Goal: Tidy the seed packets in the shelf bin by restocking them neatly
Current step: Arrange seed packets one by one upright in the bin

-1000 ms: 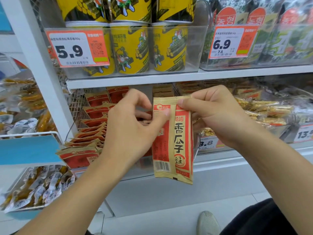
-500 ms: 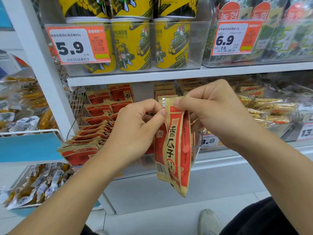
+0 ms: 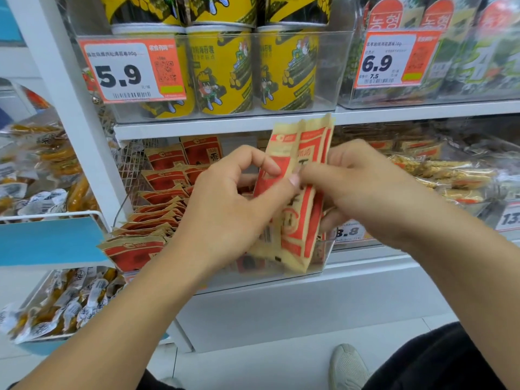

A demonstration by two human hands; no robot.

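A small bunch of red and tan seed packets (image 3: 301, 220) stands upright between both hands, in front of the clear shelf bin (image 3: 318, 260). My left hand (image 3: 225, 204) pinches the bunch from the left with thumb and forefinger. My right hand (image 3: 363, 190) grips it from the right, fingers curled behind the packets. More of the same seed packets (image 3: 157, 212) lie fanned and overlapping in the left part of the bin, leaning back toward the wire grid behind.
The shelf above holds yellow snack tubs (image 3: 225, 71) in a clear bin with a 5.9 price tag (image 3: 129, 71). Seaweed packs (image 3: 464, 52) sit at upper right. Wrapped snack bars (image 3: 450, 178) fill the neighbouring bin. A side rack (image 3: 56, 240) of pouches stands left.
The packet turned from face-on to edge-on, then rose higher against the shelf edge. Both hands slid from its top corners down to its middle, now holding a bunch together.
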